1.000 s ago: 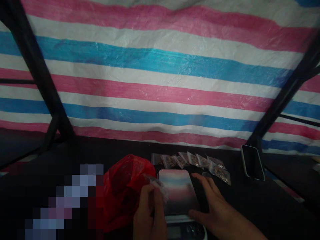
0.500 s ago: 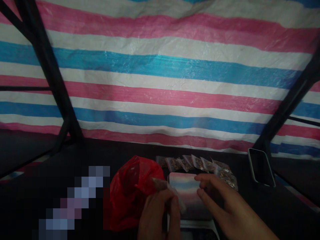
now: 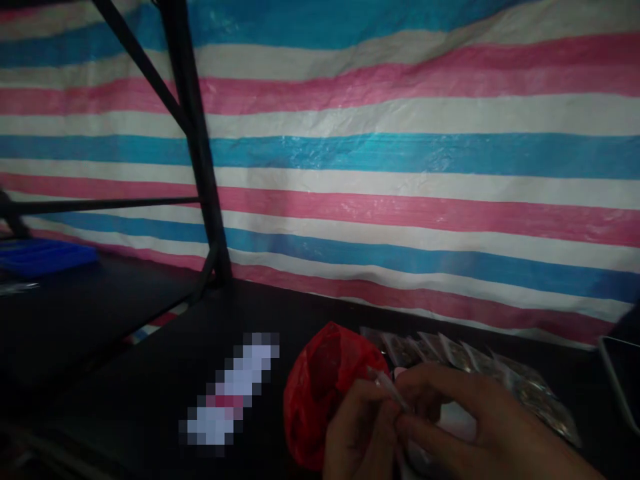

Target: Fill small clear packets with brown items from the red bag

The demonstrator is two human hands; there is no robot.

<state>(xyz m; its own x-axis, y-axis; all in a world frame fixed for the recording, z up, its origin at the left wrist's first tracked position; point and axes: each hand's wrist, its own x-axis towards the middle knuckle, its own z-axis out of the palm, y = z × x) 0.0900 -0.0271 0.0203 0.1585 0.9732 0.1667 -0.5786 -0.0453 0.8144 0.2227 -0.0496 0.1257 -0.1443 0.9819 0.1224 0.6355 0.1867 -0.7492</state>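
A small clear plastic bag point(image 3: 393, 390) is pinched between the fingers of my left hand point(image 3: 357, 430). My right hand point(image 3: 465, 407) has its thumb and fingers closed on the same bag, close to the left fingertips. What the bag contains is too dark to make out. Beneath my hands sits a flat scale point(image 3: 457, 421), largely covered by them. An open red plastic bag point(image 3: 307, 407) stands just left of my left hand. Behind and to the right lie several small filled plastic bags point(image 3: 543, 403) in an overlapping row.
A blurred-out pale strip point(image 3: 235, 390) lies on the black table point(image 3: 165, 360) at left. A phone point(image 3: 623, 380) is at the right edge. Farther left, a blue tray point(image 3: 47, 257) rests on another black surface. A black metal post point(image 3: 200, 147) rises before the striped sheet point(image 3: 400, 153).
My view has swung left, bringing the blue tray into sight. My right hand, half open over the scale before, has come to the small plastic bag and closed on it beside my left.
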